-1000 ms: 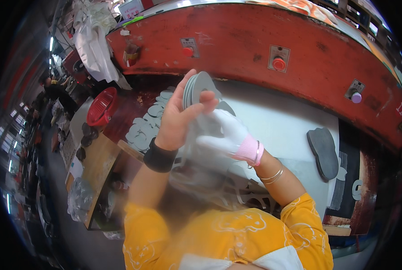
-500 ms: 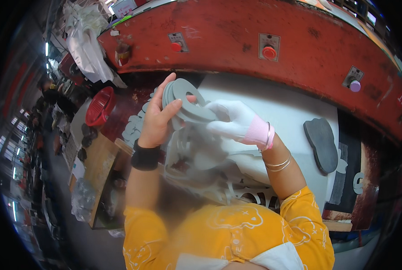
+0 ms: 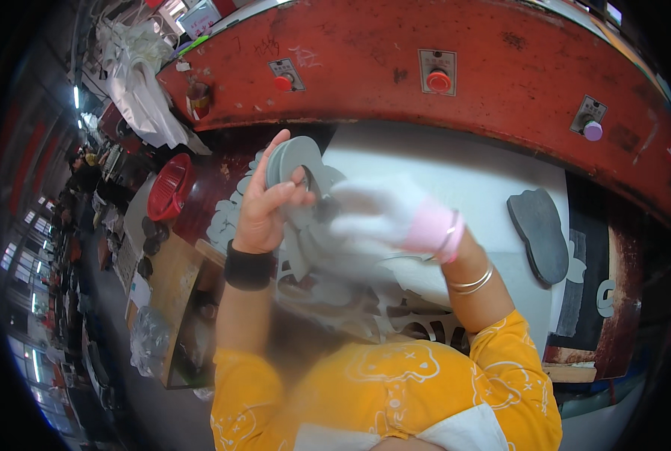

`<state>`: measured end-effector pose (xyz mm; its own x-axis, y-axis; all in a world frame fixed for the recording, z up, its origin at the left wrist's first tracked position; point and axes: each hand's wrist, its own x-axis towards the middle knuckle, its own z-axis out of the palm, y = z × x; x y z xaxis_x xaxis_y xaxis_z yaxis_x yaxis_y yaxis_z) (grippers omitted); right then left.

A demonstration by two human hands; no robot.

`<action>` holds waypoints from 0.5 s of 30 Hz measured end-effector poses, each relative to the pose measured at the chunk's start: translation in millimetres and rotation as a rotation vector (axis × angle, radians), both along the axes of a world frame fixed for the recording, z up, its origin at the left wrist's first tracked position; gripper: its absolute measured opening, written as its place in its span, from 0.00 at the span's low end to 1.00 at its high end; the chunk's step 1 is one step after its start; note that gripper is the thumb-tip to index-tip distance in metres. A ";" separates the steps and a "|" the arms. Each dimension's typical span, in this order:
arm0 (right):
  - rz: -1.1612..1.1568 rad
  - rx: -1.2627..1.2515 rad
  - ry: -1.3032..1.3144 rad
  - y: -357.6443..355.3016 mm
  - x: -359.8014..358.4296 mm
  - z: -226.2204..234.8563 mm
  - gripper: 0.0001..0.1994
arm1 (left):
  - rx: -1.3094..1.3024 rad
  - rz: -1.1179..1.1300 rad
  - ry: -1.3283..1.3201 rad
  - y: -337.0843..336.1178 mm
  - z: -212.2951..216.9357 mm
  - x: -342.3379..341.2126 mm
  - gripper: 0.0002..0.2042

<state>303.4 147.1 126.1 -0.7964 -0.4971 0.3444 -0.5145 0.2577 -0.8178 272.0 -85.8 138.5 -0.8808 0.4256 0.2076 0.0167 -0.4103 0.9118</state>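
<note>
My bare left hand (image 3: pixel 259 218), a black band at its wrist, is closed on a small stack of flat grey foam cutouts (image 3: pixel 299 154). They are rounded, have an opening in the middle, and stand tilted up between thumb and fingers. My right hand (image 3: pixel 384 214), in a white glove with a pink cuff, is just right of the stack. Motion smears its fingers, and I cannot make out whether they touch or hold a piece. Below both hands lies cut-out grey sheet scrap (image 3: pixel 335 289), partly blurred. More grey cutouts (image 3: pixel 226 218) lie left of my left hand.
A white board (image 3: pixel 455 169) lies under the work, with a dark grey sole-shaped block (image 3: pixel 538 237) on its right. Behind runs a red machine beam (image 3: pixel 358 60) with push buttons. A red basket (image 3: pixel 170 188) and a wooden stand (image 3: pixel 168 282) are at the left.
My right hand has come away from the edge of the grey stack and is moving fast. My left hand keeps the stack, which is turned slightly, with its fingers shifted.
</note>
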 end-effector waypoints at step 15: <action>0.026 -0.315 -0.119 -8.4 -19.7 -13.1 0.15 | -0.640 0.411 0.489 10.0 10.5 -1.6 0.26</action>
<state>283.7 138.7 113.0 -0.8287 -0.4015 0.3900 -0.4139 -0.0294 -0.9098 270.4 -75.8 149.0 -0.8643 0.2596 0.4308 0.4959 0.2967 0.8161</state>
